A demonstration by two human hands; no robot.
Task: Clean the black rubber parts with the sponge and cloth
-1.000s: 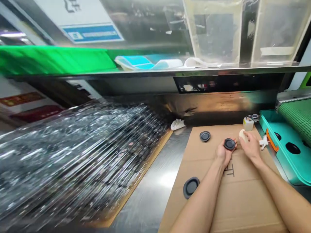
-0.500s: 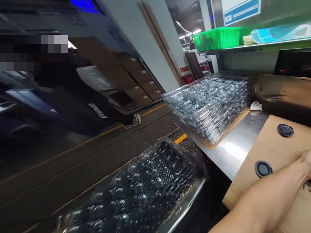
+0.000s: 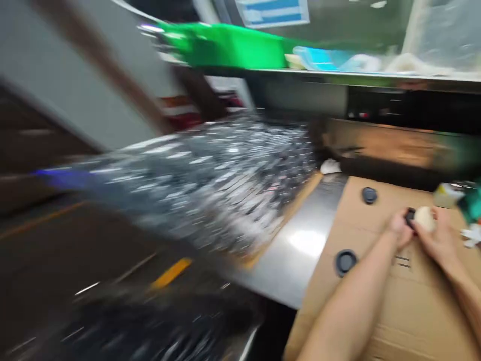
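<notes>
Over the cardboard sheet (image 3: 409,311), my left hand (image 3: 402,228) grips a small black round part (image 3: 410,217). Close beside it on the right, my right hand (image 3: 438,240) holds a cream-coloured rounded object (image 3: 424,219), its fingers around the lower and right sides. The two held things are next to each other; whether they touch is blurred. One black round lid (image 3: 369,195) lies on the cardboard behind my left forearm, and another black lid (image 3: 345,262) lies nearer, just left of that forearm.
Stacked clear plastic trays (image 3: 225,185) stand left on the metal table (image 3: 296,250). A green bin (image 3: 233,47) and blue cloth-like item (image 3: 315,57) sit on the shelf above. White crumpled material (image 3: 330,167) lies behind the cardboard. More wrapped trays (image 3: 158,326) are lower left.
The view has swung right, bringing both hands into sight with the things they hold. The walking person at the left has gone out of view.
</notes>
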